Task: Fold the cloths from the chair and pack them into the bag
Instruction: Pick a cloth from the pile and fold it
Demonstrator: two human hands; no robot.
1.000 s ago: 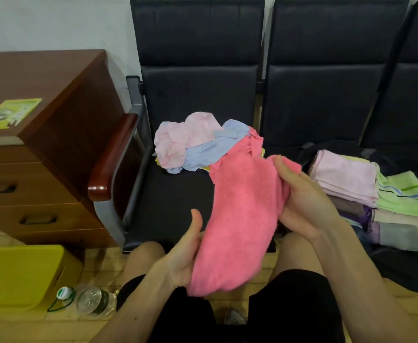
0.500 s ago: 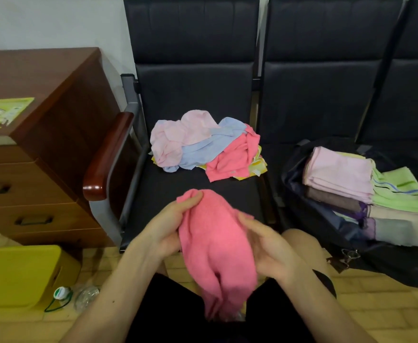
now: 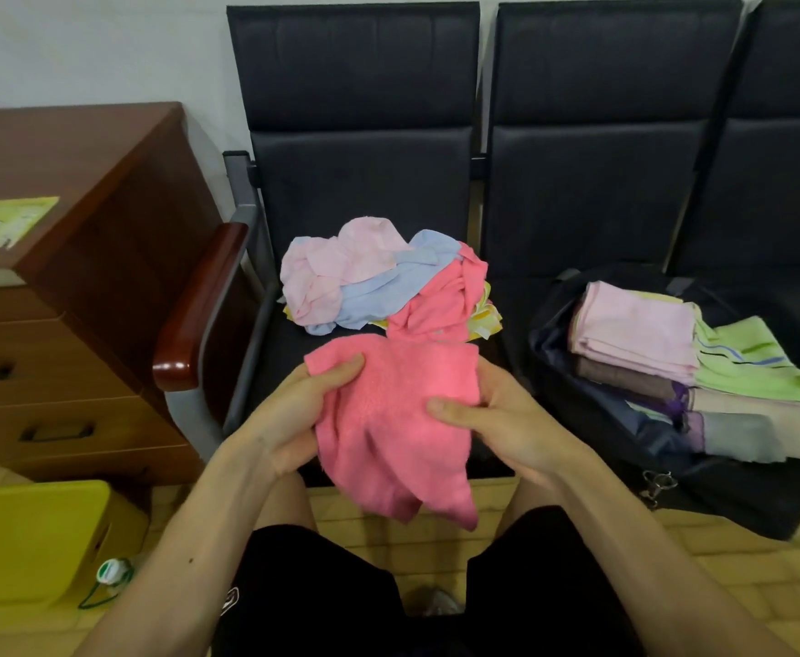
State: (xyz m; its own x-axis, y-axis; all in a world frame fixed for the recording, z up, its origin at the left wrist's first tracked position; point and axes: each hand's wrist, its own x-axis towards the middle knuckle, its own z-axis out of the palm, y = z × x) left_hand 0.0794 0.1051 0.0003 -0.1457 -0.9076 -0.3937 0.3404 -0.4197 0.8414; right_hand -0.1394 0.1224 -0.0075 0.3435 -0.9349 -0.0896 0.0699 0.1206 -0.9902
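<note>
black seat (image 3: 514, 289): bag (image 3: 573, 414) holds folded cloths (image 3: 635, 329)

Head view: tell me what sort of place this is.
Likely an office or waiting room: black seats joined in a row, a wooden drawer cabinet beside them by the wall, and a tiled floor.

Fuzzy terry pink cloth (image 3: 391, 419); glossy wood armrest (image 3: 199, 305); matt leatherette chair (image 3: 360, 182).

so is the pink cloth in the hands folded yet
Not folded: the pink cloth hangs bunched and creased, pinched between the left hand and right hand.
</note>
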